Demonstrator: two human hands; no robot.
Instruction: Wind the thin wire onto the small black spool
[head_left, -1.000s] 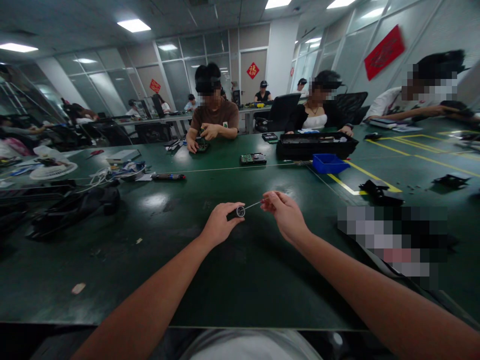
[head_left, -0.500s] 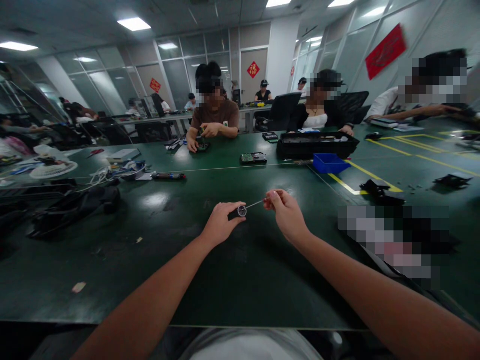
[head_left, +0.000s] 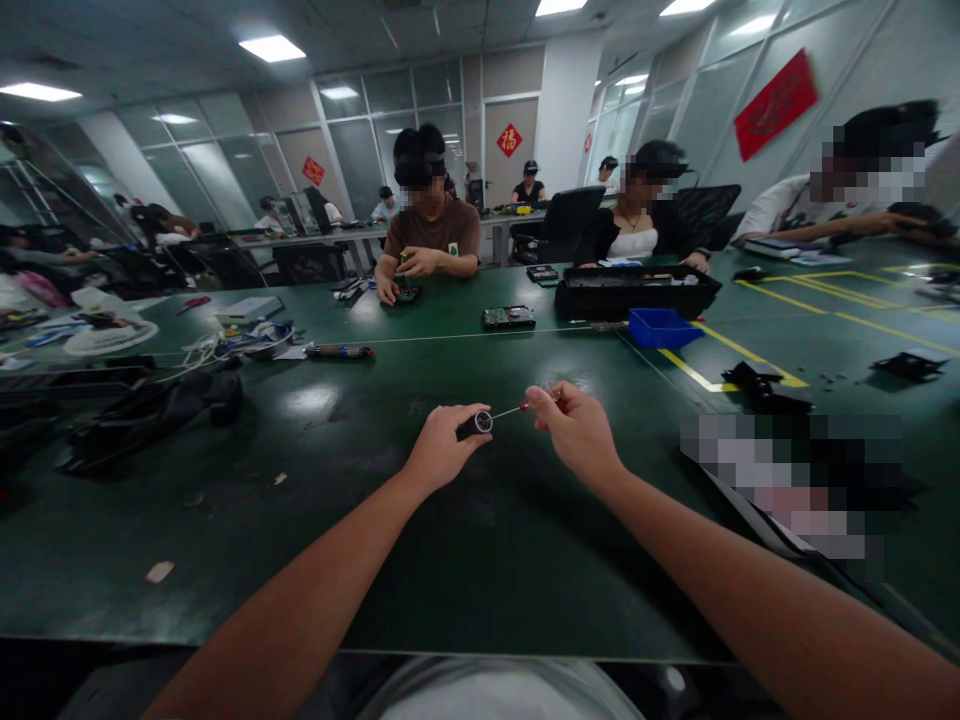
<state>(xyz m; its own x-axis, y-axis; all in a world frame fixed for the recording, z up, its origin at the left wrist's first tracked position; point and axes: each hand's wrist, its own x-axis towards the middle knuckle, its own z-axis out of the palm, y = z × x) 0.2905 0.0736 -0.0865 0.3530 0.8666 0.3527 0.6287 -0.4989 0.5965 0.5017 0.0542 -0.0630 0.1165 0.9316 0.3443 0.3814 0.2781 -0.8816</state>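
Observation:
My left hand (head_left: 439, 448) pinches a small black part with a round, silver-rimmed face (head_left: 484, 422) between thumb and fingers, just above the table. To its right, my right hand (head_left: 579, 432) is closed around the red handle of a thin screwdriver (head_left: 510, 411). The metal shaft points left at the round face, and its tip is at or very near the rim; I cannot tell whether it touches. Most of the handle is hidden by my fingers.
On the green table (head_left: 420, 590) lie a circuit-board drive (head_left: 508, 317), a blue bin (head_left: 663, 328), a long black housing (head_left: 637, 292), black brackets (head_left: 765, 385) and a pen-like tool (head_left: 340, 352). A black bag-like item (head_left: 157, 415) lies left. Co-workers sit across the table.
My right thumb and fingers have shifted on the screwdriver, and its red handle end now shows more. My left hand holds the black part in nearly the same place.

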